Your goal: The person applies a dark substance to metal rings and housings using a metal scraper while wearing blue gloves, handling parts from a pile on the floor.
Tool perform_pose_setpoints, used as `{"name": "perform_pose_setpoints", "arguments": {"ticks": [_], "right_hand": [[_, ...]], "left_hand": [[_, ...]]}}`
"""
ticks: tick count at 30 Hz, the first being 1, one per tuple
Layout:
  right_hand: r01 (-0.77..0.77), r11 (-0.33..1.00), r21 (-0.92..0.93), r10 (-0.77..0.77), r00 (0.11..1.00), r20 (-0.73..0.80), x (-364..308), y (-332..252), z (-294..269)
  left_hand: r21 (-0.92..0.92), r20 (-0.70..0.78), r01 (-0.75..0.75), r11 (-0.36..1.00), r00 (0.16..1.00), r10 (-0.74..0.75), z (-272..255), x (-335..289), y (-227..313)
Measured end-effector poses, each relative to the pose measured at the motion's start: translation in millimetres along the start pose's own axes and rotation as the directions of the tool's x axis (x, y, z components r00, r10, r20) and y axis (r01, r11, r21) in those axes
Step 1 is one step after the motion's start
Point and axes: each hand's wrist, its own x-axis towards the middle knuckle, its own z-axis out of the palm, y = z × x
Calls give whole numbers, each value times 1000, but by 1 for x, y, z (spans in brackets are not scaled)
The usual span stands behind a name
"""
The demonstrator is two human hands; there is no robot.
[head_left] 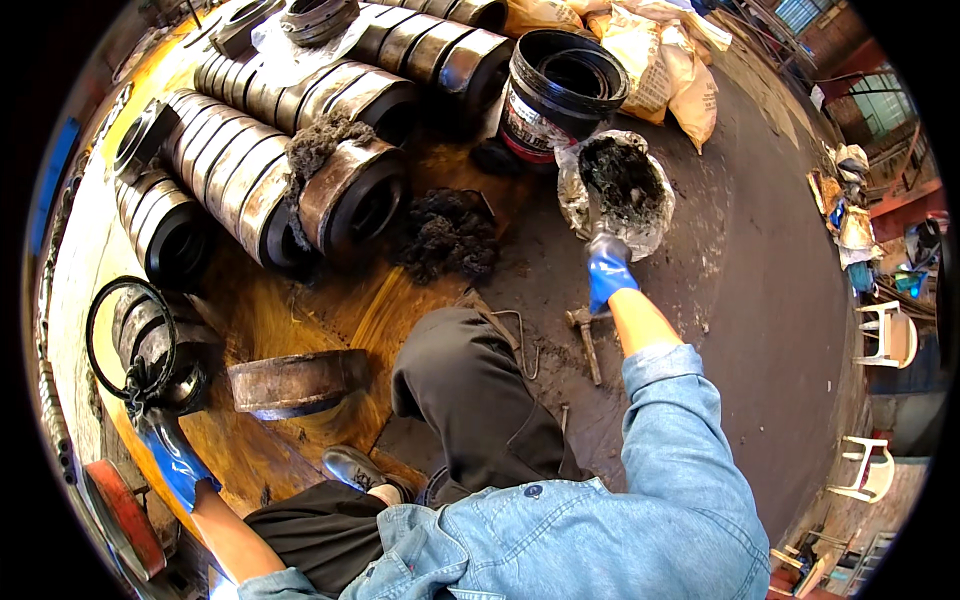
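My left hand (pixel 165 440), in a blue glove with blackened fingers, is closed on a thin black ring (pixel 90 345), which stands up in front of a ribbed metal cylinder. More black loops seem bunched at the fingers. My right hand (pixel 608 265), in a similar glove, reaches to the near edge of a plastic-lined container (pixel 655 225) holding black grease (pixel 620 175). Its fingers are dark and blend with the smeared lining, so their pose is unclear. Near my left hand, a short metal ring (pixel 300 383) rests on the oily brown floor sheet.
Rows of ribbed metal cylinders (pixel 225 160) lie at the far left. A black bucket (pixel 540 105) stands behind the grease, beside pale sacks (pixel 640 60). A dark fibrous wad (pixel 450 235) lies ahead of my knee; a hammer (pixel 587 345) and bent wire hook (pixel 527 350) lie right of it.
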Motion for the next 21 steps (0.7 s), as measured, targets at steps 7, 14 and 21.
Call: {"name": "perform_pose_setpoints", "arguments": {"ticks": [7,14,21], "right_hand": [[91,983,159,-120,976,180,-80,6,2],[-232,741,630,485,834,-263,-55,37,7],[357,-817,453,19,801,-598,-42,-84,-191]], "left_hand": [[-31,21,6,1000,1000,-5,5,-2,-8],[-105,89,41,994,996,-32,33,-6,-29],[-184,157,56,981,987,-26,59,-10,-35]]}}
